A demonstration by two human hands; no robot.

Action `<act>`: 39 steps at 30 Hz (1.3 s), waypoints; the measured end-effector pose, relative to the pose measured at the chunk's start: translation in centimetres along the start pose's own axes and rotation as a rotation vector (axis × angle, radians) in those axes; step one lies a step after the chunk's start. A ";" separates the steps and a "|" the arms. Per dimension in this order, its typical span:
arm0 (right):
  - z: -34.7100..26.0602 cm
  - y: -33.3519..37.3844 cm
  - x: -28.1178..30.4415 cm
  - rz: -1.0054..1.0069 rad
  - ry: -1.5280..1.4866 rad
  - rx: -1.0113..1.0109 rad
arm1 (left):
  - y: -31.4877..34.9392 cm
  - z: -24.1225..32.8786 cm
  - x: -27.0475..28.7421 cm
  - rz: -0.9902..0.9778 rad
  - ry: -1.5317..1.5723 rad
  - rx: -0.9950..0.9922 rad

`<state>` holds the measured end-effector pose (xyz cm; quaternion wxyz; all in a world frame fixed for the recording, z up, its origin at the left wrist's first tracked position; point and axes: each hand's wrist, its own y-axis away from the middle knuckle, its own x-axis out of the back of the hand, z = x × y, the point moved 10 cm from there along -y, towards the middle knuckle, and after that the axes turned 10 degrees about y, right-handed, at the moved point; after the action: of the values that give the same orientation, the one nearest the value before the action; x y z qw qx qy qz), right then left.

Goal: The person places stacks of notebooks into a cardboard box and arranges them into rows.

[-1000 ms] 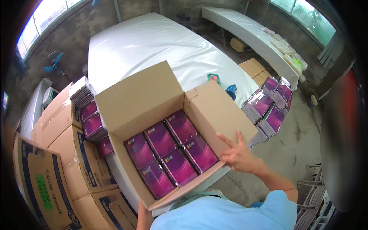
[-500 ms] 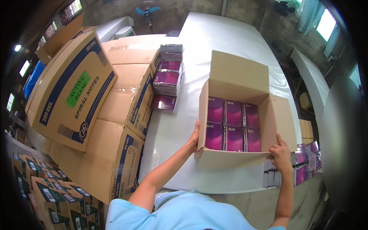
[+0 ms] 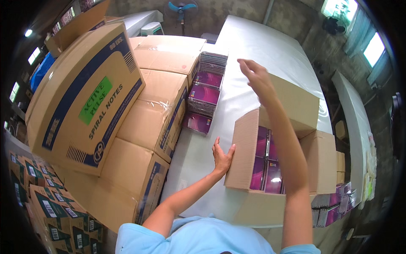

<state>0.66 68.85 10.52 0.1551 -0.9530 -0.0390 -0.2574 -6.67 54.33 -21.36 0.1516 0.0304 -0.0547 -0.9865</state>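
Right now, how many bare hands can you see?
2: the left hand is beside the open box; the right hand is raised over the white table. Others could be hidden.

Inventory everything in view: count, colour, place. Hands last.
Near table: one, white, centre
Side table: one, white, right
Open carton: one, brown, on near table
Boxed notebooks: several, purple, inside it, partly hidden
Stacked notebooks: several, purple, left of open carton
Other notebooks: several, purple, lower right
Large cartons: several, brown and blue, left
Small cartons: many, brown and green, lower left
Packets: several, pale, on side table
Fans: two, blue and black, top
Stool: one, white, upper left
Windows: several, bright, both sides
Shirt: one, light blue, bottom
Left hand: one, bare, beside open carton
Right hand: one, bare, raised, upper centre
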 end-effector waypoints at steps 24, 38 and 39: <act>53.6 -24.8 -21.1 0.186 -0.438 -0.730 | -11.1 -8.3 11.9 0.139 0.544 0.331; 52.8 -17.9 -15.0 -0.039 -0.068 -0.785 | -9.1 -7.7 11.0 0.415 0.733 0.454; 51.5 -17.3 -14.3 -0.088 -0.053 -0.777 | -7.5 -9.0 11.1 0.495 0.729 0.551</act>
<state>10.27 101.60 -34.10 -0.2297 -0.9443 0.0165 -0.2349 -18.78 57.25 -31.61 0.3759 0.3972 -0.2614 -0.7954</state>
